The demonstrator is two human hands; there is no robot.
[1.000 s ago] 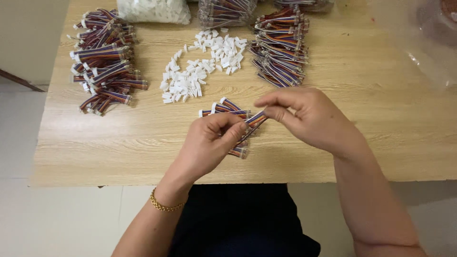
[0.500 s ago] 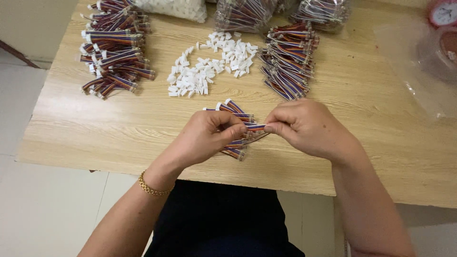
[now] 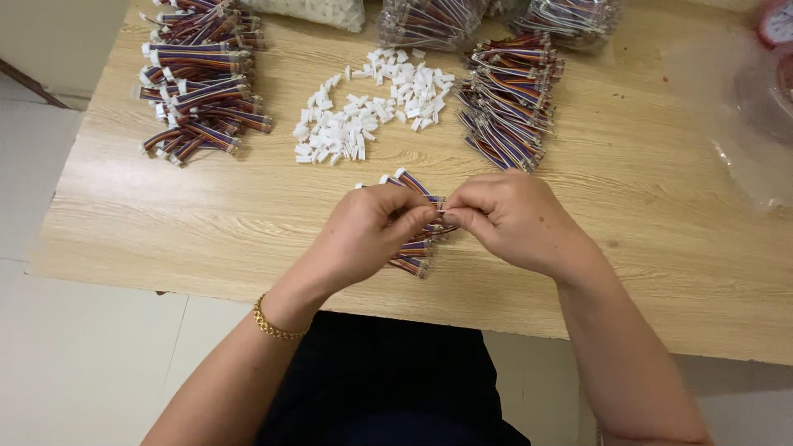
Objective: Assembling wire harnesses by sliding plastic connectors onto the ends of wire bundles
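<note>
A person's left hand [image 3: 372, 227] and right hand [image 3: 504, 219] are meeting fingertip to fingertip over a wooden table [image 3: 644, 215], both pinching the same short multicoloured wire lead [image 3: 439, 208] at its end. Compared with a second ago, the hands are sitting closer together and the gap between the fingertips is closing almost to nothing, which suggests the fitting of something small onto the wire end is at its tight point rather than just starting; the piece itself is hidden by the fingers.

The lead is lying roughly left to right between the two grips, its long axis near level with the table edge. Under the left hand, a small bundle of wire leads [image 3: 413, 248] is resting on the table, running from upper left to lower right. Beyond the hands are lying a scatter of white plastic connectors [image 3: 372, 116], a pile of leads at left [image 3: 202, 78] and another at right [image 3: 508, 99].
</note>
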